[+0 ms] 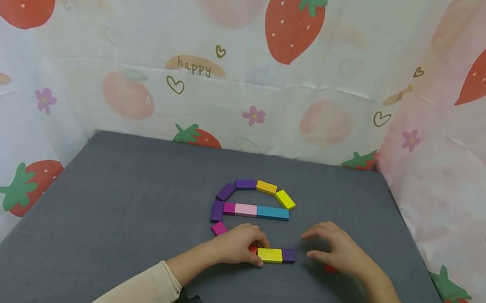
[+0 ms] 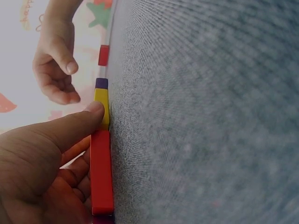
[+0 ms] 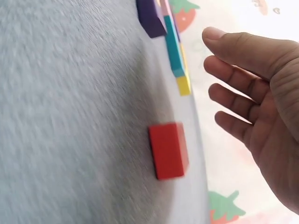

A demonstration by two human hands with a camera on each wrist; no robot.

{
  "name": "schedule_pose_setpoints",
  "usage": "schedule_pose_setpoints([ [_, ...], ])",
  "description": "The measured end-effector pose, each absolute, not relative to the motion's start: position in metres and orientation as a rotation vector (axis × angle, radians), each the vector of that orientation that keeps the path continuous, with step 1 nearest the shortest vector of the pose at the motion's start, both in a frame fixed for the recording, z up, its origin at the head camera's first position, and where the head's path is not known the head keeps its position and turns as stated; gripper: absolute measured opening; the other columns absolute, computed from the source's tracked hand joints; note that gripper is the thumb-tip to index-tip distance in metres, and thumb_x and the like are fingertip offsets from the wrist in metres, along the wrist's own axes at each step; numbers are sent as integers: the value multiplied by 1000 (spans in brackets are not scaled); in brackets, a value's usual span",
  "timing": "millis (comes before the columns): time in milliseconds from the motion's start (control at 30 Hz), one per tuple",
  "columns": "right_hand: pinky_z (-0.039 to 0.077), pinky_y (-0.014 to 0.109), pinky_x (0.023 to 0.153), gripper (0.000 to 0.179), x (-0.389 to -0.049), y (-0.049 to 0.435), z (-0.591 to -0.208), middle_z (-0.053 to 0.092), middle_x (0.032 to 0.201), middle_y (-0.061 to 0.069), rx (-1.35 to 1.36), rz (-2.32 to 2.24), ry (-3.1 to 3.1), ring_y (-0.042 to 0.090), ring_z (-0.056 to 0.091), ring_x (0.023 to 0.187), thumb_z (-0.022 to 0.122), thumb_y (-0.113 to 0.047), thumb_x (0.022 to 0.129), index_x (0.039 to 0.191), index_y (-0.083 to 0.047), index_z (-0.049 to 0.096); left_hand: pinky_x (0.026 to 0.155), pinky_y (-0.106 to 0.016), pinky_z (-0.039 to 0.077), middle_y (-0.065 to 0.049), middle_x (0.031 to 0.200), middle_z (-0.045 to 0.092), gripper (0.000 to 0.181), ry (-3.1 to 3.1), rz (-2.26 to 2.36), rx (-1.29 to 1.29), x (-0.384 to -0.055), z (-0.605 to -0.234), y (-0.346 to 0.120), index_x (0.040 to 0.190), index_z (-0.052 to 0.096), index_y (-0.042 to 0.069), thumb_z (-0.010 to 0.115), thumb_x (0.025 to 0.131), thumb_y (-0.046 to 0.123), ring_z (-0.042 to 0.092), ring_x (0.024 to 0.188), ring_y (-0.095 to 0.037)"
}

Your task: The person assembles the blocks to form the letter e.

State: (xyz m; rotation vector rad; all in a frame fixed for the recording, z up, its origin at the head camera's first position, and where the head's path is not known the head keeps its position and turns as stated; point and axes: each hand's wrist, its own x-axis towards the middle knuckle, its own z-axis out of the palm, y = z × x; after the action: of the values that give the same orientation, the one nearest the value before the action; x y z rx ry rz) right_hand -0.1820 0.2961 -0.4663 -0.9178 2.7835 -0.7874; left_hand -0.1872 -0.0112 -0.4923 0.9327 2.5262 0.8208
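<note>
My left hand (image 1: 237, 245) pinches a yellow block (image 1: 270, 255) near its left end, thumb on the near side and fingers behind. A small purple block (image 1: 288, 256) touches that block's right end. On the left a red block (image 2: 102, 172) meets it, mostly covered by the hand in the head view. These blocks form the bottom row of a curved, e-like outline laid flat. My right hand (image 1: 341, 249) hovers to the right with fingers loosely bent and nothing in them. Below it lies a loose red block (image 3: 168, 150), apart from the row.
Behind the left hand the outline continues with a magenta block (image 1: 219, 228), several purple blocks (image 1: 217, 211), an orange block (image 1: 266, 188) and another yellow block (image 1: 285, 199). Its crossbar includes a pink block (image 1: 246, 210) and a blue block (image 1: 273, 213). Strawberry-print cloth (image 1: 240, 105) surrounds the grey table (image 1: 135, 199).
</note>
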Motion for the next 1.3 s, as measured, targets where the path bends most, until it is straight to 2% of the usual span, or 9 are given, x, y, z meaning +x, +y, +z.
schedule_pose_setpoints([
  [333, 49, 53, 99, 36, -178, 320, -463, 66, 121, -10, -875, -812, 2855, 19, 56, 117, 84, -17, 86, 120, -16, 73, 83, -21, 46, 11, 100, 62, 34, 2522, 818, 941, -187, -491, -11, 118, 73, 19, 82, 89, 33, 52, 93, -6],
  [500, 48, 51, 99, 34, -176, 333, -467, 67, 118, -10, -930, -814, 2885, 16, 57, 115, 85, -21, 85, 117, -16, 74, 83, -22, 46, 10, 100, 62, 33, 2526, 820, 955, -187, -490, -11, 118, 73, 18, 82, 89, 33, 52, 93, -6],
  [700, 48, 44, 96, 34, -171, 348, -473, 69, 116, -9, -1010, -832, 2888, 13, 58, 113, 84, -24, 85, 116, -15, 73, 83, -21, 46, 10, 99, 62, 33, 2532, 824, 971, -186, -492, -12, 116, 74, 18, 82, 88, 33, 52, 91, -6],
  [767, 50, 40, 93, 34, -169, 353, -474, 68, 116, -9, -1006, -820, 2885, 12, 58, 113, 84, -27, 86, 117, -16, 73, 83, -21, 46, 10, 99, 62, 33, 2531, 829, 972, -186, -493, -12, 116, 74, 18, 83, 88, 33, 52, 91, -6],
  [1067, 48, 38, 95, 38, -164, 366, -486, 67, 117, -14, -911, -807, 2841, 9, 56, 113, 83, -40, 84, 118, -26, 72, 82, -21, 46, 12, 99, 62, 33, 2539, 824, 962, -186, -494, -12, 117, 74, 19, 82, 88, 34, 52, 92, -6],
  [1300, 48, 35, 94, 39, -162, 368, -487, 68, 117, -13, -858, -815, 2801, 8, 55, 112, 83, -41, 85, 120, -28, 72, 83, -21, 46, 12, 99, 62, 34, 2538, 815, 956, -186, -492, -12, 118, 74, 19, 82, 89, 34, 52, 93, -6],
])
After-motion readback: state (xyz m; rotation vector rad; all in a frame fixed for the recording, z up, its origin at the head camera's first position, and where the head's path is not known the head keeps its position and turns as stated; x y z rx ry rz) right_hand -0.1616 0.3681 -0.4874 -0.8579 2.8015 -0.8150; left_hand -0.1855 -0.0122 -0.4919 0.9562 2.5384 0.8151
